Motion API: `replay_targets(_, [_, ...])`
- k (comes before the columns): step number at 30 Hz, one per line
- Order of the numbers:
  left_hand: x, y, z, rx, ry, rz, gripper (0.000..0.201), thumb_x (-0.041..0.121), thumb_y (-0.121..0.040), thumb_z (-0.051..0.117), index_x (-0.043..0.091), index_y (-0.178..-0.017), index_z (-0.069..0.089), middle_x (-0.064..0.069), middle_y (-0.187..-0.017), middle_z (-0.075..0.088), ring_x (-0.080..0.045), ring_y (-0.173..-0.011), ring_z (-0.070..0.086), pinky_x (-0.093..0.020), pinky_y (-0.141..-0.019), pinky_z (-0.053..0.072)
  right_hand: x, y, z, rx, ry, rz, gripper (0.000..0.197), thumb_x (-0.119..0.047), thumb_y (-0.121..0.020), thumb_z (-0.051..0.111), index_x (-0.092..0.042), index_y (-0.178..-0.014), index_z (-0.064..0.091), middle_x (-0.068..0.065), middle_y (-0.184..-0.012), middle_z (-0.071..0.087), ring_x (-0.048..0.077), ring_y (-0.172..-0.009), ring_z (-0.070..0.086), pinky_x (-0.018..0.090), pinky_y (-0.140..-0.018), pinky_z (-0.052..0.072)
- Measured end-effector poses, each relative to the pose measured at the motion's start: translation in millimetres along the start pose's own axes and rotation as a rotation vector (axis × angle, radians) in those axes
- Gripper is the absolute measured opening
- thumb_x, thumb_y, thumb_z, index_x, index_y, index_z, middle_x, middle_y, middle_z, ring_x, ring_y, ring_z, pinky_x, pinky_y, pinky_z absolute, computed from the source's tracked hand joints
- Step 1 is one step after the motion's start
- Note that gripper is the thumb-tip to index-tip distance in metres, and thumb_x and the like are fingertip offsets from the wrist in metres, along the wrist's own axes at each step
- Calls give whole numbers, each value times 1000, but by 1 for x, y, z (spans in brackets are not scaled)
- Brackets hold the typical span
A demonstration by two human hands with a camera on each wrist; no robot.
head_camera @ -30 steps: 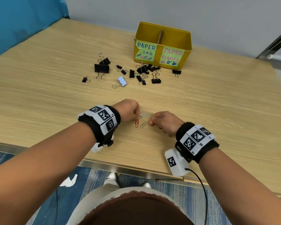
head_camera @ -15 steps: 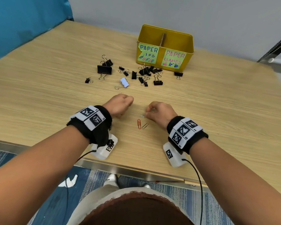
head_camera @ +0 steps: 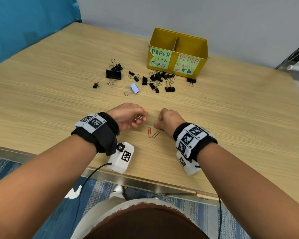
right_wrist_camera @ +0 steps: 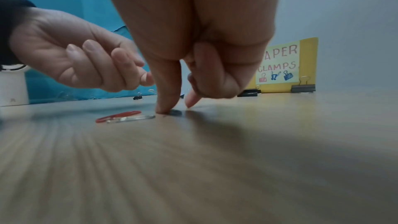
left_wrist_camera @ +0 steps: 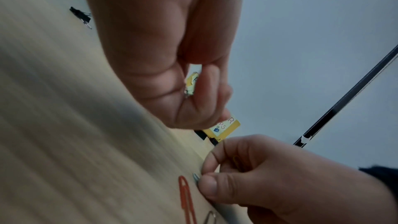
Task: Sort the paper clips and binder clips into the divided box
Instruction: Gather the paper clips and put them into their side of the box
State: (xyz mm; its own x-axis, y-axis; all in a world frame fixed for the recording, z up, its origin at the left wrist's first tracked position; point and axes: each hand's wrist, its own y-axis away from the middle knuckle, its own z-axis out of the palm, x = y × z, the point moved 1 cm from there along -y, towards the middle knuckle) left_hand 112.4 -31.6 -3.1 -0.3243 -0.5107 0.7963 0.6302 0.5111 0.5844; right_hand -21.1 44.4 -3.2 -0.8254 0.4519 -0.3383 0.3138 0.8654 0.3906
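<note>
My left hand (head_camera: 141, 117) hovers just above the table, fingers curled round a few silver paper clips (head_camera: 139, 117). My right hand (head_camera: 156, 125) is down on the table, thumb and forefinger pinching a small paper clip (left_wrist_camera: 196, 177) that lies flat; a yellow clip (left_wrist_camera: 237, 160) is tucked inside its curled fingers. Just in front of it lie an orange paper clip (head_camera: 149, 132) and a silver paper clip (head_camera: 156, 134). The yellow divided box (head_camera: 204, 49) stands at the far side, labelled for paper clips on the left and paper clamps on the right. Black binder clips (head_camera: 113, 74) lie scattered before it.
A pale blue binder clip (head_camera: 134, 88) lies apart from the black ones. The table's near edge (head_camera: 145, 182) runs close under my wrists. A blue panel (head_camera: 24, 23) stands at the far left, and a grey wall behind the box.
My left hand drew back from the loose clips and turned, showing silver clips in its fingers. My right hand shifted left onto the clip beside the orange one.
</note>
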Motion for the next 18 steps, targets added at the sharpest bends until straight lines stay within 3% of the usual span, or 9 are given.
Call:
replay_targets(3, [-2, -1, 1, -14, -68, 0, 24, -1, -92, 38, 7, -85, 59, -3, -64, 48, -7, -43, 45, -17, -38, 38, 3, 0, -3, -40, 13, 23, 29, -23, -87, 62, -3, -108, 60, 14, -117, 62, 26, -106, 58, 33, -89, 47])
replay_targets(6, [-4, -1, 6, 20, -172, 7, 26, 4, -92, 37, 9, -77, 59, 0, -60, 36, -10, -49, 33, -22, -43, 29, 2, 4, -3, -86, 40, 14, 31, -24, -91, 55, -2, -113, 57, 15, -120, 60, 25, -105, 57, 31, -85, 44])
replay_targets(8, [-4, 1, 11, 48, -403, 62, 21, 14, -92, 50, 13, -74, 60, 3, -60, 40, -10, -52, 37, -23, -48, 34, 3, 7, -3, -106, 68, 3, 33, -25, -94, 51, -1, -117, 55, 16, -122, 59, 25, -107, 56, 30, -85, 43])
replay_targets(10, [-4, 2, 16, 58, -673, 153, 10, 13, -84, 65, 18, -75, 64, 9, -70, 56, -10, -70, 53, -25, -67, 48, 6, 10, -3, -112, 111, -9, 35, -25, -96, 48, 0, -120, 52, 17, -124, 57, 28, -114, 54, 31, -91, 43])
replay_targets(11, [-5, 3, 19, 46, -781, 172, 10, 10, -79, 69, 19, -78, 66, 11, -75, 58, -10, -77, 55, -23, -72, 48, 7, 11, -2, -107, 125, -18, 35, -24, -96, 47, 1, -121, 51, 17, -124, 57, 28, -115, 54, 32, -93, 43])
replay_targets(15, [-9, 2, 27, 45, -1126, 201, 16, 9, -75, 72, 17, -88, 67, 11, -78, 55, -9, -79, 51, -19, -67, 38, 9, 15, -2, -122, 103, -14, 34, -23, -96, 47, 0, -121, 51, 17, -124, 57, 28, -115, 53, 32, -91, 42])
replay_targets(18, [-9, 2, 26, 25, -1222, 157, 9, 17, -80, 69, 16, -81, 60, 7, -75, 54, -13, -80, 50, -21, -62, 38, 15, 16, -6, -103, -22, -33, 18, -24, -96, 46, -8, -100, 52, 9, -100, 57, 22, -95, 53, 27, -74, 39])
